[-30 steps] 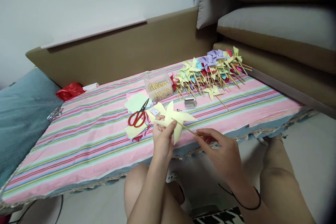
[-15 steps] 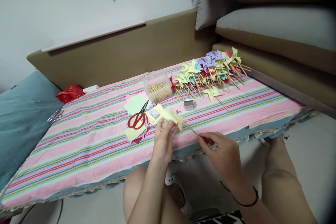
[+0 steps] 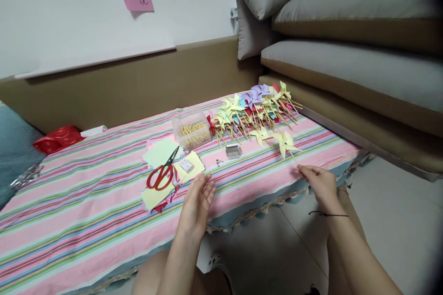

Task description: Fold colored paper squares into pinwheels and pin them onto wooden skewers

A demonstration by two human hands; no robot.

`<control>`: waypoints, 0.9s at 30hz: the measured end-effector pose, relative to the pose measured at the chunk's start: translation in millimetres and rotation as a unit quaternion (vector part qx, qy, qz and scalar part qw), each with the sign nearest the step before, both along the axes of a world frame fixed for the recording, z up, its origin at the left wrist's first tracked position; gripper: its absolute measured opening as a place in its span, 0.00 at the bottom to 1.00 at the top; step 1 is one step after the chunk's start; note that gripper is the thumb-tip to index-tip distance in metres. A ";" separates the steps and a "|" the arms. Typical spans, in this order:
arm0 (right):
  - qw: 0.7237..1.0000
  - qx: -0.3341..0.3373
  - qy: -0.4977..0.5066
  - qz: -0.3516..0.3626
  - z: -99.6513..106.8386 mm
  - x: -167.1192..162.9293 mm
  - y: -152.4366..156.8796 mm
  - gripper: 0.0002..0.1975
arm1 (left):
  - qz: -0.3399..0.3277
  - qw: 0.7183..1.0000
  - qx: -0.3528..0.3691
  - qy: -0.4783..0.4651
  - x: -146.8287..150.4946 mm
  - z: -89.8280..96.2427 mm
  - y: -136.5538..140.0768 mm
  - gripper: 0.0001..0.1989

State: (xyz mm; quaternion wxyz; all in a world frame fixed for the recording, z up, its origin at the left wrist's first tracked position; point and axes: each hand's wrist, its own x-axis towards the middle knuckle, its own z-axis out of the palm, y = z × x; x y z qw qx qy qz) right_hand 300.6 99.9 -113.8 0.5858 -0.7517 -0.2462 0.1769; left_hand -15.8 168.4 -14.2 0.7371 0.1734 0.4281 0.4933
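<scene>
My right hand [image 3: 320, 183] pinches the stick of a pale yellow paper pinwheel [image 3: 285, 143] close to the table's front edge. Another yellow pinwheel [image 3: 260, 135] lies just left of it on the striped cloth. My left hand [image 3: 200, 200] is held above the cloth's edge, palm turned inward, fingers slightly curled and apart, with nothing in it. Close to that hand are a sheet of yellow paper [image 3: 198, 164] bearing a small white box [image 3: 186, 166], and red-handled scissors [image 3: 162, 174] lying over coloured paper. Tiny metal pieces [image 3: 219, 162] rest by a small open grey box [image 3: 233, 151].
A heap of colourful pinwheels [image 3: 254, 99] fills the back right. Beside it stands a clear plastic box [image 3: 176, 131] of wooden sticks. A red plastic bag [image 3: 58, 139] lies at the back left. Stacked cushions [image 3: 346, 62] rise on the right.
The pinwheel in my right hand has moved right, beside the one on the cloth. My left hand has come away from its paper blades. The view has shifted right and up.
</scene>
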 end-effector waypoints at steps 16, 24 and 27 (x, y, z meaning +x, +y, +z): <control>0.979 -0.144 -0.142 -0.041 -17.6 106.0 24.0 0.18 | 0.001 0.999 -0.039 0.036 14.5 -4.1 7.7 0.03; 0.964 -0.175 -0.201 0.014 -21.0 145.1 66.3 0.16 | 0.017 0.997 -0.057 0.053 19.9 -8.6 14.2 0.02; 0.961 -0.173 -0.213 0.033 -25.4 145.8 80.4 0.17 | 0.013 0.997 -0.058 0.053 22.8 -9.7 16.7 0.02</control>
